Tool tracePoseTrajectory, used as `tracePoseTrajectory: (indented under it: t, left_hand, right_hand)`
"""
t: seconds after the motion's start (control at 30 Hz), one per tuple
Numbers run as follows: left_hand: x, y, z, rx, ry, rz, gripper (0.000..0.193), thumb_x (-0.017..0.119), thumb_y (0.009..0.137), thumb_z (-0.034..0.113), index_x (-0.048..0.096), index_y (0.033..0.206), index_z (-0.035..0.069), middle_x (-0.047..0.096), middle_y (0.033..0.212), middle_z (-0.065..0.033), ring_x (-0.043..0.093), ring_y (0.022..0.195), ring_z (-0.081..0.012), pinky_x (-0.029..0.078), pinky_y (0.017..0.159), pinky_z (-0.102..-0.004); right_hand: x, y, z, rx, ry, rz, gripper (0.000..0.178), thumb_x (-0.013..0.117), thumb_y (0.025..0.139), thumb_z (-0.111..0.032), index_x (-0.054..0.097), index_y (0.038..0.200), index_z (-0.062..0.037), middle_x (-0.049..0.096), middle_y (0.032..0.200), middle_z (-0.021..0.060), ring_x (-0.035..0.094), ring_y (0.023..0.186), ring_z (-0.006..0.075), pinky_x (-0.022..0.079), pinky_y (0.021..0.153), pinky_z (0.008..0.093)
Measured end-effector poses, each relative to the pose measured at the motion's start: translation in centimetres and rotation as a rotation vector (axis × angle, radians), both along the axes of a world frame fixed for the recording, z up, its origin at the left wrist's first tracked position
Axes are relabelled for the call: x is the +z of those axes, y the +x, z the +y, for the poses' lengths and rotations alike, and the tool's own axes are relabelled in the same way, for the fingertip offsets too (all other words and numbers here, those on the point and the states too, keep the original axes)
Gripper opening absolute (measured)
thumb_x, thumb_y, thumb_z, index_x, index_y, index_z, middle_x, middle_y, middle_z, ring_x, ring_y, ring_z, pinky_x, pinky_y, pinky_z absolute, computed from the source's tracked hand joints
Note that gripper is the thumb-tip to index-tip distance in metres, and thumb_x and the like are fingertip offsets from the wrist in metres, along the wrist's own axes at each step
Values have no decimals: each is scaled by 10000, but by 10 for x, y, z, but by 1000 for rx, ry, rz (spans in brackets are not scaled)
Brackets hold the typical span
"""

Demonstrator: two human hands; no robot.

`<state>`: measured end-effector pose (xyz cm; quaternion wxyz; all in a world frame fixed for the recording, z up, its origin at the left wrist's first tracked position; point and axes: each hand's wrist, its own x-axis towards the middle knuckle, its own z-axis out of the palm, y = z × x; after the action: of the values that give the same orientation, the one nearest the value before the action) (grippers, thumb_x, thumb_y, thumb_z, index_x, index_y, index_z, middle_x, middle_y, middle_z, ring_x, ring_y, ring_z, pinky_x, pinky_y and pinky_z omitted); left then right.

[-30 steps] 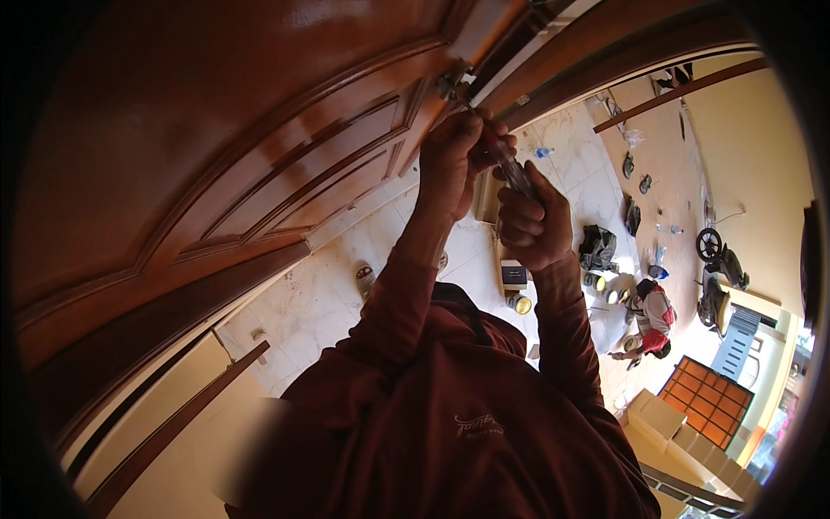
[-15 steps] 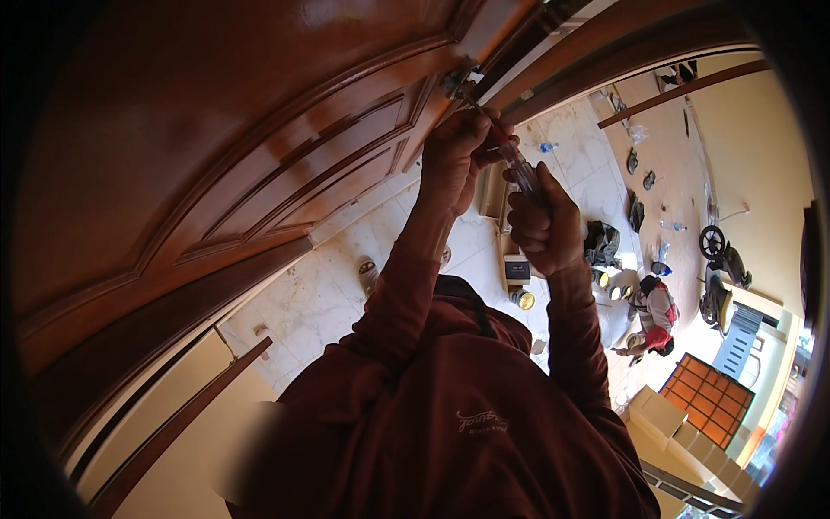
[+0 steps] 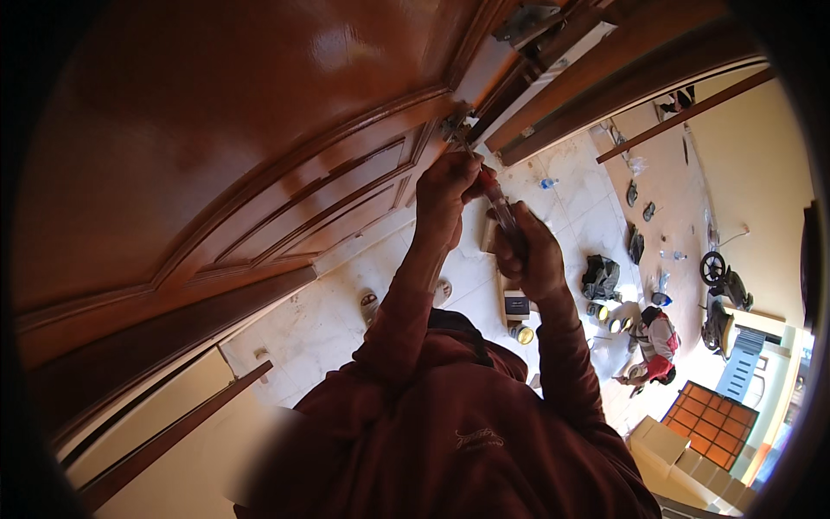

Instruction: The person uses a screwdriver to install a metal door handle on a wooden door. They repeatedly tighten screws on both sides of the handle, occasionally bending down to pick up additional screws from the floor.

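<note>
A screwdriver (image 3: 496, 199) with a clear and red handle points up toward metal lock hardware (image 3: 458, 126) at the edge of a brown panelled wooden door (image 3: 285, 130). My right hand (image 3: 533, 255) is closed round the back of its handle. Up by the red front of the handle and the shaft, my left hand (image 3: 443, 195) is closed, thumb and fingers pinched together there. The shaft runs from my left hand to the hardware. Whether its tip sits in a screw is too small to tell.
Beside the door edge stands the brown door frame (image 3: 605, 95). On the pale tiled floor lie a small dark box (image 3: 516, 305), a can (image 3: 521, 334), a black bag (image 3: 601, 277) and a bottle (image 3: 549, 183). Another person (image 3: 659, 342) crouches at the right, below a parked motorcycle (image 3: 726, 281).
The view has tilted, bringing more of the upper door and frame in. Both hands stay on the screwdriver and sit slightly lower in the picture; the right hand's fingers have turned around the handle.
</note>
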<state>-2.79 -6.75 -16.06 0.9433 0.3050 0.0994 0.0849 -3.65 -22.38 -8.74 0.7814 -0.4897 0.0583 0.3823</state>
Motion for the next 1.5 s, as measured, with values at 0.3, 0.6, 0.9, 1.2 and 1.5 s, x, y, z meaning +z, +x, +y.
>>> tracePoseTrajectory:
  t: [0.3,0.6,0.9,1.2,1.5]
  left_hand:
    - [12,-7,0,-30,-53,8,237,661,942,228,632,1028,9,680,845,-82,661,807,-175,537,767,-340]
    - [4,-7,-4,21,29,-2,214,650,945,213,645,1018,11,683,846,-84,659,729,-176,541,736,-337]
    - [8,-10,4,-44,-78,-92,242,663,938,232,649,1028,8,684,871,-96,664,787,-178,540,764,-350]
    - [4,0,1,38,2,-34,158,653,932,142,652,1008,4,683,871,-104,663,800,-183,544,766,-334]
    - [7,-3,2,4,45,-4,213,639,945,178,637,1041,-12,691,895,-118,672,784,-192,545,769,-342]
  right_hand:
    - [-6,-7,-5,13,308,86,381,491,1017,-362,524,1235,-52,477,652,3,407,441,96,356,390,242]
    - [-2,-6,-13,93,30,113,336,434,1037,-311,526,1240,-60,484,647,-1,412,434,106,352,392,245]
    - [6,-25,23,29,-727,-940,257,513,993,-167,544,1214,-38,462,647,6,435,431,159,430,446,283]
    - [-3,-4,3,14,438,354,414,402,1046,-349,507,1255,-7,378,624,-45,262,412,30,229,325,163]
    - [-8,1,-3,78,242,218,417,373,1049,-351,516,1224,-2,347,592,-66,254,410,23,217,334,166]
